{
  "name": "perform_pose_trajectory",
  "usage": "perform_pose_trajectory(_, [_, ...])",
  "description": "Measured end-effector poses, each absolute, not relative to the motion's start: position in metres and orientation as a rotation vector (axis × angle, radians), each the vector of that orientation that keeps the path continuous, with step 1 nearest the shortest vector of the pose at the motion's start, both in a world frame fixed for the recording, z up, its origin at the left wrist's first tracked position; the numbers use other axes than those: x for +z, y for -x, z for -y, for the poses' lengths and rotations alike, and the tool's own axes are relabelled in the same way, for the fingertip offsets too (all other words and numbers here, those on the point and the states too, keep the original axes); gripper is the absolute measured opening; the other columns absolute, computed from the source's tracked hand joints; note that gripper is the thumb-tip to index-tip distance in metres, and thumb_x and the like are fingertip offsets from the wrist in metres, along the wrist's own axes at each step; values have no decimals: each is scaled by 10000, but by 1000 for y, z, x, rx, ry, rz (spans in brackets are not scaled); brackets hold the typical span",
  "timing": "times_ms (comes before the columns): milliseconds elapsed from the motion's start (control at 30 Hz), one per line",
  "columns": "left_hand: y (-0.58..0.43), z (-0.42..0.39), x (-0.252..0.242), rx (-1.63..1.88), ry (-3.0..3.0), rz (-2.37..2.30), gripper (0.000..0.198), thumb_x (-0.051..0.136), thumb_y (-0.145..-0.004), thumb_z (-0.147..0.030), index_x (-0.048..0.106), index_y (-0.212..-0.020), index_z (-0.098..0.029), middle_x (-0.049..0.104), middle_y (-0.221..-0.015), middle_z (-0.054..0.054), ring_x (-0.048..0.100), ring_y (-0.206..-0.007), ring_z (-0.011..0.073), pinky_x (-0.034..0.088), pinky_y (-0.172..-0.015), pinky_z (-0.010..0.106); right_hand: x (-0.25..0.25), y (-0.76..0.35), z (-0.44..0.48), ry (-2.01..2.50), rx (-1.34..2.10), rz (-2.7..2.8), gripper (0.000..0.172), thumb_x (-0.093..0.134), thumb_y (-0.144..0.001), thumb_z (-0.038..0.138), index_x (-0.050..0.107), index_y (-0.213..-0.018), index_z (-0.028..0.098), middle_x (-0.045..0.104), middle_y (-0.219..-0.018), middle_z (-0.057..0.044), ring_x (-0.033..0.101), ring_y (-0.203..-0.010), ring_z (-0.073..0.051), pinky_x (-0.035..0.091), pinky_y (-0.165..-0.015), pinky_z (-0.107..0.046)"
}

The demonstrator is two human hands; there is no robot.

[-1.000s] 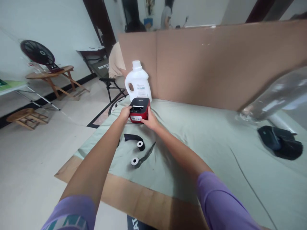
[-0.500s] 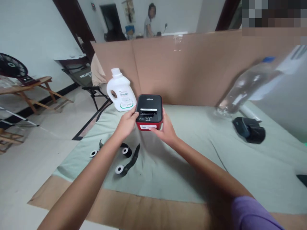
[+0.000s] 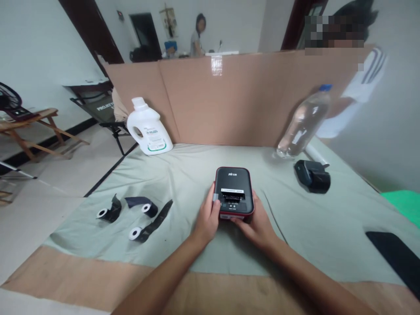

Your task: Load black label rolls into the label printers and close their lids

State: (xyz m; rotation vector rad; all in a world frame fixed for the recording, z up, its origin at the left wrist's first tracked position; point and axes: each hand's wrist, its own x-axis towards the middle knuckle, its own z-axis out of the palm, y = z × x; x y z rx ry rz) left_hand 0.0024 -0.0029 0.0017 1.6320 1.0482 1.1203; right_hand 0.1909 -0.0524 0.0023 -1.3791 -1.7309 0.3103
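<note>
In the head view, the small printer (image 3: 233, 181) is between the two hands, its long axis directed toward the cardboard panel (image 3: 226, 105). The left hand (image 3: 207, 216) grips its left side, the right hand (image 3: 260, 223) its right side; both are equally near. Whether the printer touches the green cloth (image 3: 197, 166), one cannot tell.

Fan (image 3: 9, 97) cut off at left edge. Left hand (image 3: 206, 218) and right hand (image 3: 260, 222) partly hide the printer (image 3: 232, 183); small print on the jug (image 3: 151, 127) is illegible.
</note>
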Motion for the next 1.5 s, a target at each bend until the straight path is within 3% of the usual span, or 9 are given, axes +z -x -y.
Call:
perform_pose_trajectory(400, [7, 9, -9, 1203, -1655, -903, 627, 274, -1078, -511, 200, -1659, -288, 199, -1731, 27, 181, -1598, 247, 148, -1323, 421, -1, -185, 52, 1391, 388, 1754, 893, 716, -866, 474, 237, -1605, 325, 434, -1600, -126, 409, -1487, -383, 415, -1162, -643])
perform_pose_trajectory(600, [11, 15, -13, 1170, -1626, -957, 618, 266, -1085, -487, 168, -1664, -294, 173, -1735, 23, 146, -1604, 234, 139, -1326, 416, -6, -188, 53, 1370, 323, 1834, 981, 726, -863, 457, 129, -1635, 353, 340, -1662, -100, 317, -1540, -374, 381, -1199, -639])
perform_pose_trajectory(833, [6, 21, -17, 1210, -1589, -899, 624, 262, -1086, -485, 140, -1666, -290, 140, -1743, 33, 120, -1609, 234, 158, -1319, 409, -10, -190, 54, 1385, 326, 1825, 1058, 752, -839, 450, 79, -1648, 333, 345, -1650, -127, 355, -1519, -382, 411, -1180, -636])
perform_pose_trajectory(967, [5, 16, -17, 1250, -1525, -1011, 599, 374, -1077, -411, 206, -1641, -300, 245, -1714, 74, 265, -1572, 250, 300, -1265, 440, -16, -192, 54, 1370, 250, 1817, 1083, 750, -834, 450, 86, -1655, 212, 398, -1604, -203, 427, -1467, -420, 463, -1126, -634])
perform_pose_trajectory(1100, [15, 10, -13, 1430, -1775, -1168, 413, 551, -1000, -318, 509, -1404, -241, 502, -1487, 135, 530, -1349, 263, 499, -1065, 425, -21, -194, 55, 1379, 182, 1833, 1115, 734, -851, 454, 21, -1663, 179, 406, -1584, -239, 474, -1427, -427, 516, -1067, -616])
perform_pose_trajectory(1167, [20, 10, -8, 1550, -2018, -1189, 246, 596, -962, -222, 603, -1207, -206, 600, -1268, 117, 598, -1184, 236, 520, -1001, 405, -21, -195, 56, 1363, 170, 1843, 1097, 732, -860, 440, 32, -1663, 182, 426, -1554, -241, 496, -1405, -414, 534, -1047, -600])
perform_pose_trajectory(1233, [22, 11, -2, 1657, -2227, -1140, 229, 620, -925, -111, 621, -1141, -190, 632, -1112, 88, 621, -1049, 202, 533, -940, 367, -19, -194, 58, 1344, 126, 1841, 1050, 733, -867, 408, 81, -1659, 188, 426, -1529, -241, 498, -1392, -399, 544, -1035, -582])
perform_pose_trajectory(1333, [22, 13, 7, 1739, -2388, -1014, 309, 620, -895, -16, 617, -1161, -174, 666, -1016, 72, 644, -935, 178, 547, -840, 313, -16, -192, 60, 1316, 5, 1830, 936, 746, -862, 338, 219, -1625, 214, 415, -1471, -225, 506, -1341, -373, 561, -1002, -549])
perform_pose_trajectory(1500, [21, 10, 9, 1633, -2376, -1016, 260, 565, -933, -61, 622, -1162, -169, 715, -963, 82, 672, -849, 187, 559, -759, 313, -13, -191, 64, 1324, -89, 1843, 739, 748, -855, 304, 413, -1507, 206, 434, -1352, -200, 532, -1205, -340, 575, -925, -514])
